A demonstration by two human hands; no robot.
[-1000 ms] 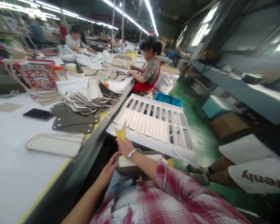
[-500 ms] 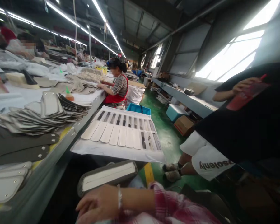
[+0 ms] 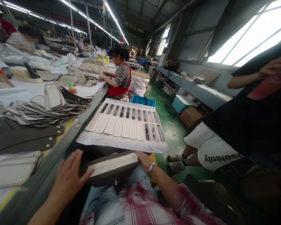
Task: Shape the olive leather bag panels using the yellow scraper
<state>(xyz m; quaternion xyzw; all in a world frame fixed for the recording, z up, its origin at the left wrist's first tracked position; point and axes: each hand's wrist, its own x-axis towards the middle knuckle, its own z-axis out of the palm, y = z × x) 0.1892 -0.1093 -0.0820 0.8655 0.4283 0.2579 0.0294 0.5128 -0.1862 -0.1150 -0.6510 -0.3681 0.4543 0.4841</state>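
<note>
A dark grey block-like bundle [image 3: 103, 180] with a long off-white strip [image 3: 114, 165] along its upper side lies across my lap. At its left end my left hand [image 3: 69, 176] is open, fingers spread, with the thumb over the bundle's corner; I cannot tell whether it touches. My right hand [image 3: 145, 161], with a bracelet at the wrist, rests against the right end, its fingers stretched out. Just beyond stands a white-covered rack [image 3: 124, 143] with slots. A row of pale rounded panels [image 3: 110, 125] lies on it.
The worktable [image 3: 67, 137] on my left bears stacked edged panels [image 3: 49, 109], dark flat pieces [image 3: 25, 132] and a small green-tipped bottle [image 3: 71, 87]. A co-worker in a red apron [image 3: 119, 90] sits ahead. Another person [image 3: 253, 131] stands close on my right, holding a red cup [image 3: 269, 86].
My right hand has gone from the bundle's left side to its right end. My left hand has come into view at the left. The view has shifted slightly.
</note>
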